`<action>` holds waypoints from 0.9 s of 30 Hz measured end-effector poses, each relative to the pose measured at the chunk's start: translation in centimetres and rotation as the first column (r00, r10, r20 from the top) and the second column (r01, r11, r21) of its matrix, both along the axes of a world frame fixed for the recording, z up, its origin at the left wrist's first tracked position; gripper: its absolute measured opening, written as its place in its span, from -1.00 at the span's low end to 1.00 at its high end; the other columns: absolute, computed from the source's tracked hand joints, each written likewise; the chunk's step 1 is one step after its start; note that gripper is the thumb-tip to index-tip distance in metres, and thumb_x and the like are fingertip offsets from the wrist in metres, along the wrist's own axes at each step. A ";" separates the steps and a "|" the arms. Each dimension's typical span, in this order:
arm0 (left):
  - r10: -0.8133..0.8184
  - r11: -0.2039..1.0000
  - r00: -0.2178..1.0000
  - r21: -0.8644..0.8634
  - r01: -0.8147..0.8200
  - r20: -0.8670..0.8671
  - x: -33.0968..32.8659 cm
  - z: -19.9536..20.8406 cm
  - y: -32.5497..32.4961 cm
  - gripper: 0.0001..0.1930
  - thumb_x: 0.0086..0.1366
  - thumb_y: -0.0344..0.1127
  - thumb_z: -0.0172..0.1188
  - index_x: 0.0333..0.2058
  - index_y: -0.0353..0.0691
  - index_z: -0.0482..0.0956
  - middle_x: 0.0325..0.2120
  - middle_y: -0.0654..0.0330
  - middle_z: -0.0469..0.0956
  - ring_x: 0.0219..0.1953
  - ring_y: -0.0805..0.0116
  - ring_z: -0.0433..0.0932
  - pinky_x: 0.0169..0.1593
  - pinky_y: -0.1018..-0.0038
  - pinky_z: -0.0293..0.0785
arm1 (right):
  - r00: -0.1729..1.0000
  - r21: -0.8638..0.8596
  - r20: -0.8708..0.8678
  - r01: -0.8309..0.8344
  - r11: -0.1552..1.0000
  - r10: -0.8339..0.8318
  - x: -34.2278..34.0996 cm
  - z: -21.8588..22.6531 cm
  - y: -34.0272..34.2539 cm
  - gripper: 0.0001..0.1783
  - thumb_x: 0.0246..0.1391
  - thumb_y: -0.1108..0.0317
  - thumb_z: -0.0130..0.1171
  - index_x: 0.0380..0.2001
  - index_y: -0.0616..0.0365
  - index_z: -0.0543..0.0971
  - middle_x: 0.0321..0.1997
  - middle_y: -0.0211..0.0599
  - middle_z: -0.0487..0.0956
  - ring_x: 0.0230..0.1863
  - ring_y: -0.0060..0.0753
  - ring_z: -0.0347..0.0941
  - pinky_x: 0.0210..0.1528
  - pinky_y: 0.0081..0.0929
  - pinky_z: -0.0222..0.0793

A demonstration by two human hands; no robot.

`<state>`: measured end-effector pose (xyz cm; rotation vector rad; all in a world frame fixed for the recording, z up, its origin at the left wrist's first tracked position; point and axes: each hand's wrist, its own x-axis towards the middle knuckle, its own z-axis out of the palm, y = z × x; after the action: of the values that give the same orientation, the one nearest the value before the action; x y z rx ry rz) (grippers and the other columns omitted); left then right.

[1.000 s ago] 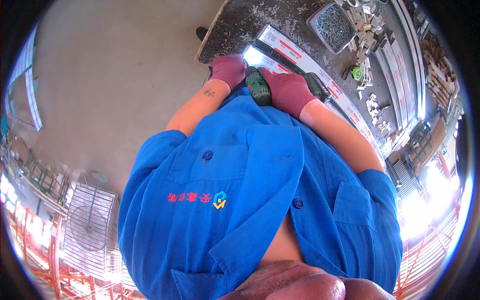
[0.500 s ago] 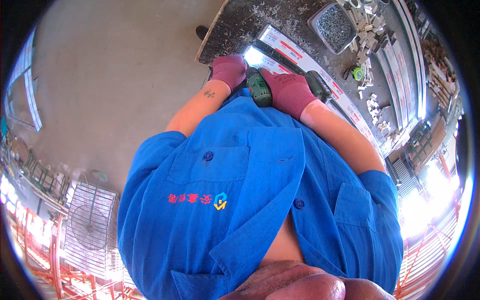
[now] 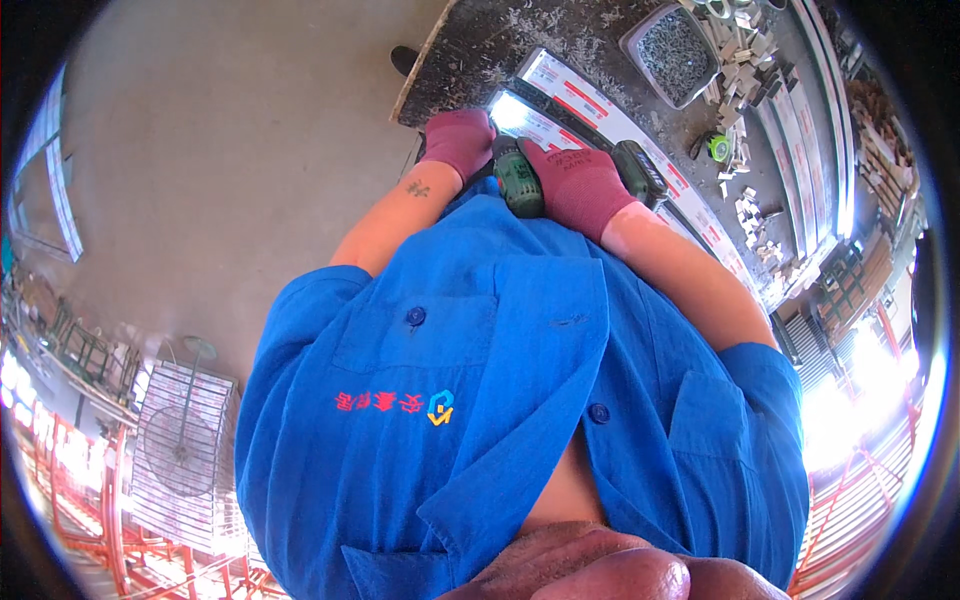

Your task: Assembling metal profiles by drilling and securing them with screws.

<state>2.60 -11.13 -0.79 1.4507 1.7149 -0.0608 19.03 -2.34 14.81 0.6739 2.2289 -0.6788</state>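
My right hand (image 3: 580,190), in a maroon glove, is wrapped around a dark green cordless drill (image 3: 519,183). Its black battery (image 3: 638,172) sticks out on the right of the glove. A bright light falls on the near end of a long profile with white and red film (image 3: 541,124), just ahead of the drill. Close by on the left, my left hand (image 3: 459,142), also gloved in maroon, has its fingers curled in at that profile end. What they pinch is hidden, as is the drill's tip. A second film-covered profile (image 3: 572,88) lies alongside, farther off.
On the dark, chip-strewn workbench (image 3: 475,50) stands a clear tub of small metal screws (image 3: 676,58). Cut offcuts (image 3: 740,60) lie heaped beside it, near a green tape measure (image 3: 717,148). More long profiles (image 3: 800,150) stretch along the right. A standing fan (image 3: 180,450) is at lower left.
The drill has rolled slightly in my right hand, so more of the battery's side shows. My left hand keeps its place at the profile end.
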 end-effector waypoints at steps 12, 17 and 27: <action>0.011 1.000 1.000 0.010 -0.011 0.000 -0.1 -0.1 0.0 -0.67 0.28 0.01 0.22 -0.21 -0.13 0.68 -0.24 -0.03 0.71 -0.16 -0.11 0.71 -0.11 -0.01 0.60 | 0.999 -0.041 0.049 -0.017 0.999 0.019 -0.5 -0.2 0.5 -0.52 0.30 0.09 0.00 0.19 0.07 0.44 -0.07 0.00 0.72 -0.02 0.01 0.69 -0.01 -0.05 0.56; 0.031 0.999 0.999 0.006 -0.031 0.017 -0.1 0.0 -0.1 -0.69 0.27 -0.02 0.21 -0.23 -0.11 0.69 -0.25 -0.04 0.71 -0.17 -0.13 0.71 -0.12 -0.01 0.61 | 0.996 -0.075 0.082 -0.025 0.997 0.031 -0.9 0.0 0.7 -0.49 0.31 0.09 -0.02 0.23 0.11 0.42 -0.08 0.00 0.72 -0.04 0.01 0.69 -0.03 -0.06 0.56; 0.051 0.998 0.998 0.037 -0.052 0.041 -0.2 -0.2 0.0 -0.75 0.22 -0.10 0.26 -0.26 -0.13 0.69 -0.28 -0.06 0.70 -0.18 -0.14 0.69 -0.12 0.00 0.60 | 0.998 -0.048 -0.022 -0.066 0.997 0.065 -0.4 -0.5 0.7 -0.48 0.32 0.17 -0.06 0.25 0.18 0.39 -0.20 -0.03 0.73 -0.17 0.01 0.71 -0.21 -0.02 0.55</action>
<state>2.36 -11.14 -1.03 1.4256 1.7279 0.0290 18.59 -1.66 14.28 0.5698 2.2355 -0.7071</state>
